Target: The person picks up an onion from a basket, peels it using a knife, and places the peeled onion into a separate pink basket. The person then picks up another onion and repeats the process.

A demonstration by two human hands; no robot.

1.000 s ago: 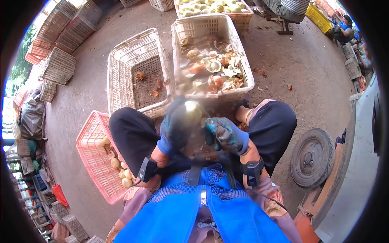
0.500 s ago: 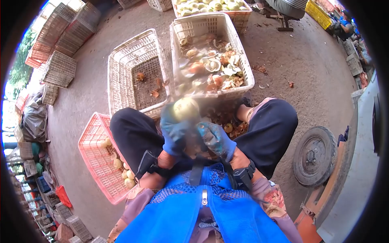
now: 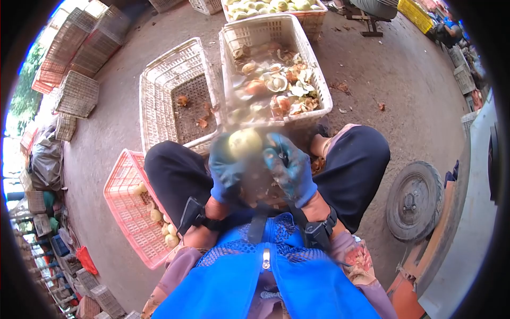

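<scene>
My left hand (image 3: 224, 167), in a blue-green work glove, is closed around a pale peeled onion (image 3: 245, 142) between my knees. Beside it, my gloved right hand (image 3: 292, 173) has its fingers curled, a small gap from the onion. Something dark shows among those fingers, but I cannot make out what it is. Just beyond my hands stands a white plastic crate (image 3: 260, 37) with onion skins and cut pieces (image 3: 277, 83) inside; its near left part is blurred.
Left of it, another white crate (image 3: 158, 95) holds a few skins. A pink crate (image 3: 130, 231) with several onions sits by my left knee. Farther off is a crate of peeled onions (image 3: 303, 18). A wheel (image 3: 413, 202) stands at right; stacked crates (image 3: 78, 91) at left.
My right hand has risen beside the onion, and its fingers have turned upward. The left hand still holds the onion, shifted very slightly right. The crates look the same.
</scene>
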